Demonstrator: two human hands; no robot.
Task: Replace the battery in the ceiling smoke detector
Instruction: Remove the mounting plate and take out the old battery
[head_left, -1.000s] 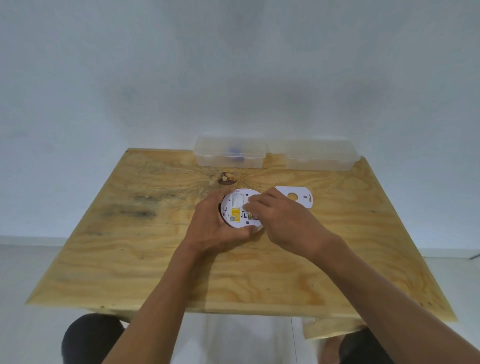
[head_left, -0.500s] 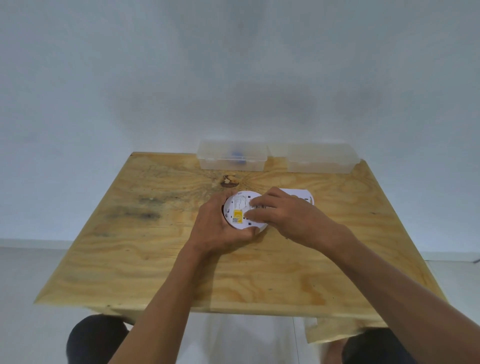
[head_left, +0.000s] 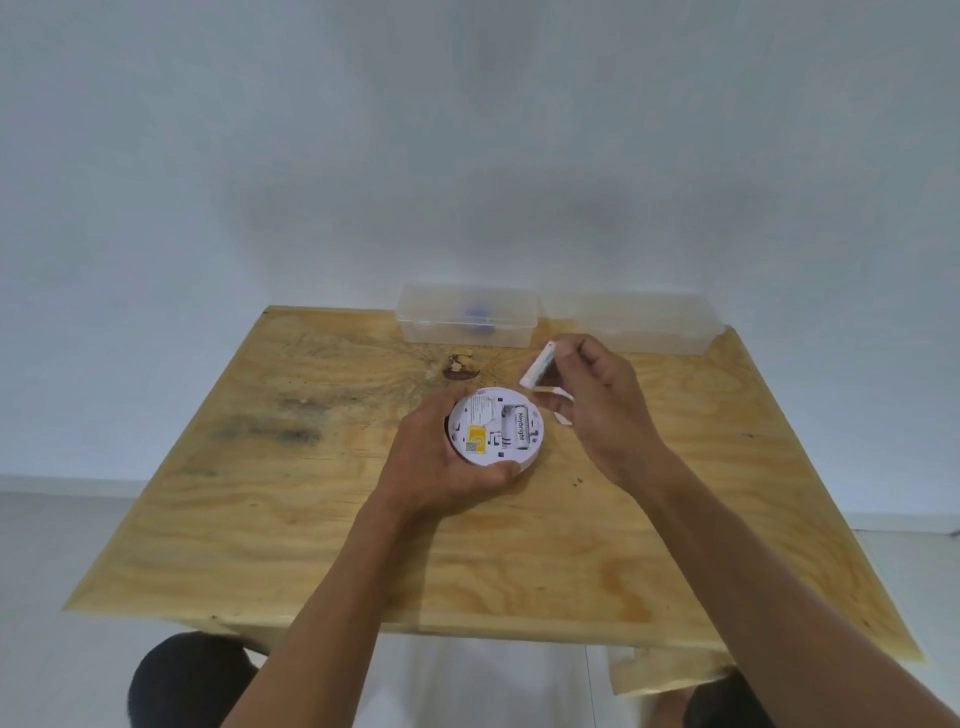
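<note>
The round white smoke detector lies back-up on the wooden table, with a yellow label and an open battery bay. One white battery sits in the bay; the slot to its left looks empty. My left hand grips the detector around its left and near rim. My right hand is raised just right of the detector and pinches a second white battery, tilted, above the table. The white mounting plate lies under my right hand, mostly hidden.
Two clear plastic boxes stand along the table's far edge: the left box holds something blue, the right box shows nothing inside. A dark knot marks the wood behind the detector. My knees show below the near edge.
My right hand has come off the detector's back, rising up and to the right with a white battery pinched in it. The bay now shows one battery. My left hand keeps its grip.
</note>
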